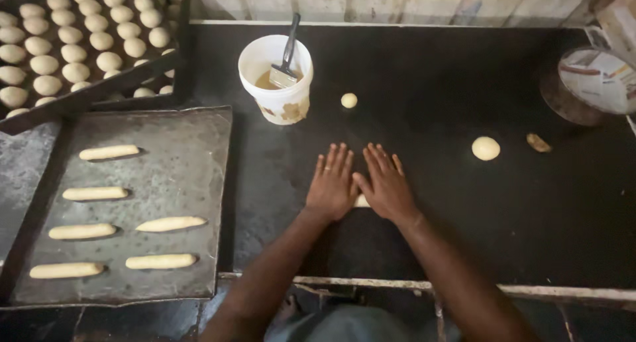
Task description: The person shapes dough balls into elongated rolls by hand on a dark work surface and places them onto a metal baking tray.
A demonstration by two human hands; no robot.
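My left hand (332, 181) and my right hand (385, 183) lie flat, side by side, fingers spread, on the dark worktop (464, 223). Both press on a piece of pale dough (362, 201), of which only a small bit shows between the palms. A round dough ball (485, 148) rests to the right of my hands, and a smaller dough ball (348, 100) sits farther back. A small brownish dough scrap (538, 143) lies at the right.
A metal baking tray (192, 262) at the left holds several rolled dough sticks (170, 223). Behind it a dark tray (173, 70) is packed with round dough balls. A white bucket (285, 103) with a brush (287, 57) stands behind my hands. A round container (596, 80) sits far right.
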